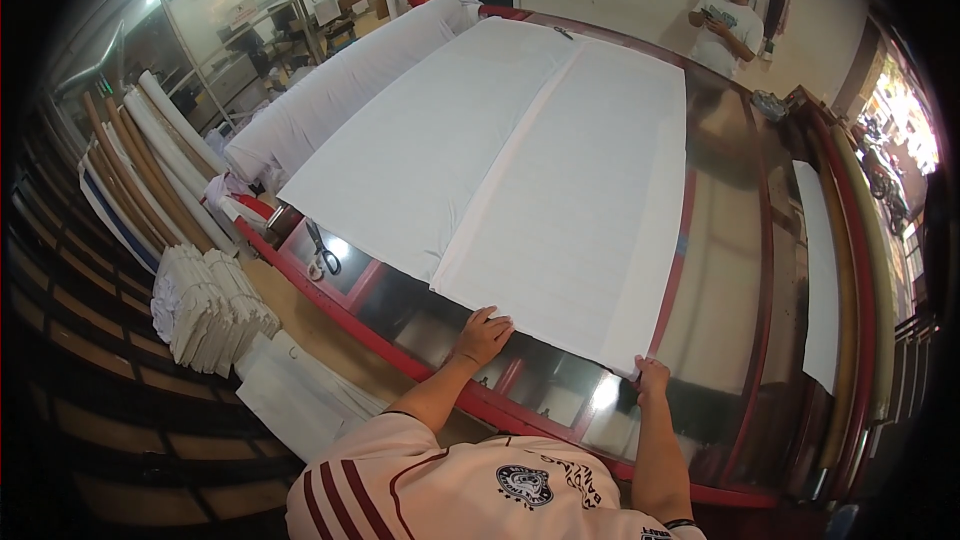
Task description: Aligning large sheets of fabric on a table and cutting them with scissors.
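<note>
Two long white cloth panels lie on a glass-topped table, overlapping or meeting along a lengthwise line. My left hand (485,335) rests at the near edge of the right-hand cloth panel (570,210), fingers laid on the edge and apart. At that panel's near right corner, my right hand (652,377) is closed on the cloth edge in a pinch. The other cloth panel (410,150) lies flat to the left. Black-handled scissors (323,252) lie on the glass by its near left corner. A small dark tool (563,33) sits at the far edge.
The table's red frame (375,338) runs before me. A thick white fabric roll (340,85) lies along the left side. Fabric rolls (150,165) and folded cloth stacks (210,305) stand further left. Rollers (850,310) line the right side. A person (728,25) stands beyond the far right corner.
</note>
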{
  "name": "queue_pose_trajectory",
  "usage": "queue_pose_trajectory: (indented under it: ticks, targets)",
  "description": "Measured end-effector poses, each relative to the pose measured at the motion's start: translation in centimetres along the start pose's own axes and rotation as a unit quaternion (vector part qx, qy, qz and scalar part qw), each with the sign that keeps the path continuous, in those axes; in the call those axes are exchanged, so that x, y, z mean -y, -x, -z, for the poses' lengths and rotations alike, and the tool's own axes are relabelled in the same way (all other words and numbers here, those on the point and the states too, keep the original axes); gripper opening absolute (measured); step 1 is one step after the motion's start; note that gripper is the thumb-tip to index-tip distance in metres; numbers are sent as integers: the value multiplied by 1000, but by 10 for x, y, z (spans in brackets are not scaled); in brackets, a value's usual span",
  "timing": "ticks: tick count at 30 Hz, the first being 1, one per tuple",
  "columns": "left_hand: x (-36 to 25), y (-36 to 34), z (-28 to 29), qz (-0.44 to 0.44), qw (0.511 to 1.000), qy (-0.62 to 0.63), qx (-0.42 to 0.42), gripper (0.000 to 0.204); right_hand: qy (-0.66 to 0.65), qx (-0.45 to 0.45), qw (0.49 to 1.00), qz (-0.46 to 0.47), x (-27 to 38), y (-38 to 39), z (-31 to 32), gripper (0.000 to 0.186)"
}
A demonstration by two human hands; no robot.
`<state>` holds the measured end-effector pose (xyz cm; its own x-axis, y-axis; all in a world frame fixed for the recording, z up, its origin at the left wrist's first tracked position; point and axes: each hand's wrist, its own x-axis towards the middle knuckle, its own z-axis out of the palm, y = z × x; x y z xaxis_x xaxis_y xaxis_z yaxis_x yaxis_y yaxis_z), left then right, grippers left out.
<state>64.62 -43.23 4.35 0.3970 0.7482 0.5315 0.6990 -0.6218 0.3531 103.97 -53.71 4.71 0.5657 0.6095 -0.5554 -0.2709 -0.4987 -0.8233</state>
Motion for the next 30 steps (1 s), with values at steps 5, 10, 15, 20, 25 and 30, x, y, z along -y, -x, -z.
queue_pose_trajectory:
  ticks: [5, 10, 15, 20, 25, 30]
  targets:
    - [1, 0, -1, 3, 1000, 3, 1, 18, 16, -5, 1000, 5, 2, 2, -1, 15]
    - [1, 1, -2, 8, 1000, 4, 4, 17, 0, -10, 1000, 4, 3, 4, -1, 15]
    - [3, 1, -4, -3, 1000, -4, -3, 18, 15, -16, 1000, 0, 4, 4, -2, 16]
    - [3, 1, -4, -5, 1000, -6, -4, 17, 15, -10, 1000, 6, 4, 5, -2, 16]
    - [2, 1, -3, 1, 1000, 1, 1, 17, 19, -10, 1000, 9, 0, 2, 0, 17]
    - [2, 0, -3, -2, 1000, 8, 1, 17, 10, -26, 1000, 9, -5, -3, -1, 16]
